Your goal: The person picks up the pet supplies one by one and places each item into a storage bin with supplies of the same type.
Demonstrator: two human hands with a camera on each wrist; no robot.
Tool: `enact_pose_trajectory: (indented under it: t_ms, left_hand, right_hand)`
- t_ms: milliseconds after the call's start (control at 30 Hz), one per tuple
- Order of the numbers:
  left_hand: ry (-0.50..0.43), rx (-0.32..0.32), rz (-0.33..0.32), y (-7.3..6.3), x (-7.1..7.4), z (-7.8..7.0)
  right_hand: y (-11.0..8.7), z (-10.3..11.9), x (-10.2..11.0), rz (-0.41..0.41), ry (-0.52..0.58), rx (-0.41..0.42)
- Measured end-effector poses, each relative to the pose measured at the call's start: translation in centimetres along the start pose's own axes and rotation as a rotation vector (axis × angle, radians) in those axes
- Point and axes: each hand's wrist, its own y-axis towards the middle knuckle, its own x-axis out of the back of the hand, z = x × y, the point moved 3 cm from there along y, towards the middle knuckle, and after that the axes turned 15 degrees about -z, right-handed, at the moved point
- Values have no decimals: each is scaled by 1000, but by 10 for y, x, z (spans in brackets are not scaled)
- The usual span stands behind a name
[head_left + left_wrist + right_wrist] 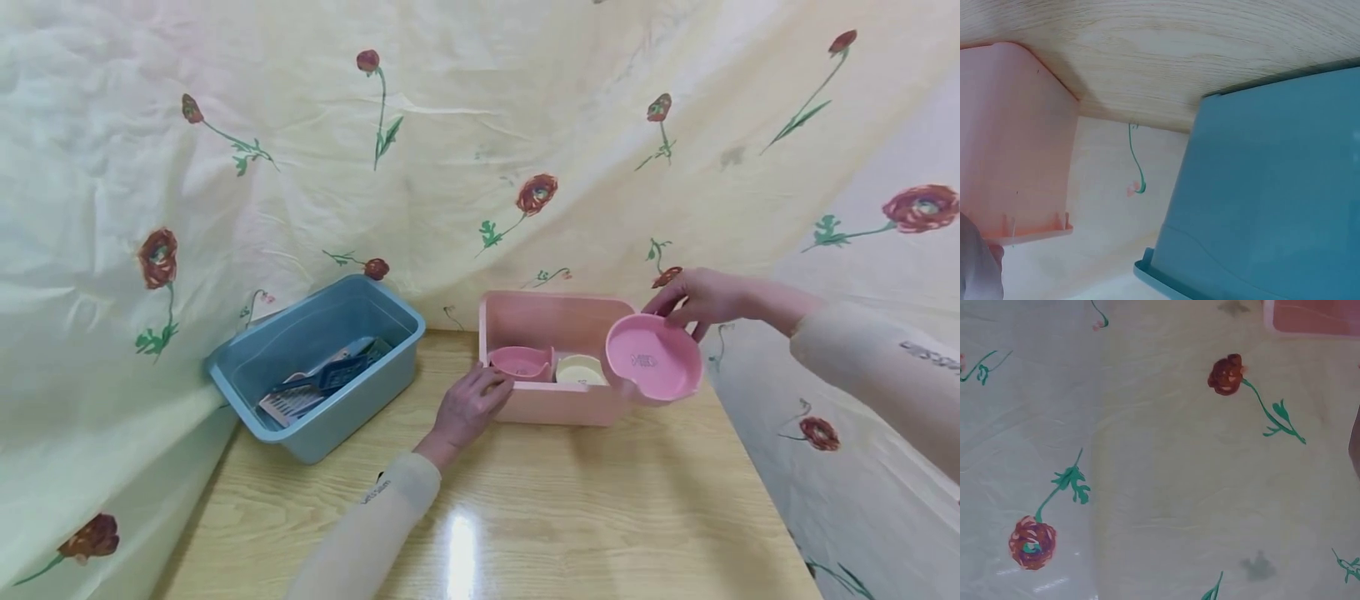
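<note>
In the head view my right hand (697,296) pinches a round pink pet bowl (654,354) by its upper edge, tilted so that its inside faces me. The bowl hangs in front of the right end of a pink plastic bin (555,406). My left hand (467,407) grips the bin's front rim near its left corner, fingers over the edge. Inside the bin are another pink bowl (521,362) on the left and a cream bowl (580,369) beside it. The left wrist view shows the bin's side wall (1016,137), with part of my left hand (979,265) at its rim.
A blue plastic bin (360,408) stands at an angle on the left, holding a dark blue slotted scoop (337,373) and several packaged items. Both bins are on a wooden table (555,517). A cream cloth with red flowers (450,167) hangs behind and around it.
</note>
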Motion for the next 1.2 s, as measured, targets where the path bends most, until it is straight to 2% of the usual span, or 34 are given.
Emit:
enact_pose_trajectory:
  t_ms: [400, 767, 1200]
  left_hand:
    - [8, -14, -33, -3, -3, 0]
    - [24, 18, -2, -5, -1, 1]
    - [5, 3, -70, -12, -5, 1]
  right_hand:
    - [34, 3, 11, 20, -23, -9]
    - [49, -2, 11, 37, -34, -45]
    - [78, -20, -5, 52, -68, -74]
